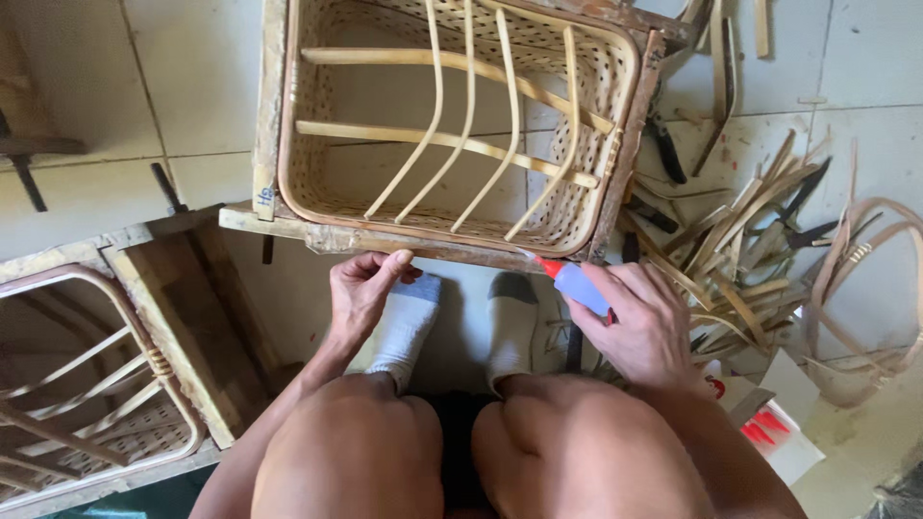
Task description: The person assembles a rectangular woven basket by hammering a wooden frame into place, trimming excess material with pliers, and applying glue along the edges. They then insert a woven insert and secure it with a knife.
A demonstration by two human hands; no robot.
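While my left hand (361, 288) pinches the wicker frame (452, 125) edge | right hand (639, 327) fingers wrap glue bottle (577, 282) | nozzle aims upper-left at frame corner.

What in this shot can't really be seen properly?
All from the head camera:
- Woven rattan panel: its far end is cut off by the top edge.
- Second panel: cropped by the left and bottom edges.
- Squeeze bottle: the right hand wraps most of it; only the red nozzle and part of the body show.
- Dark tools among the cane strips: half buried, so their kind is unclear.
- Left hand: fingertips curl under the frame edge.
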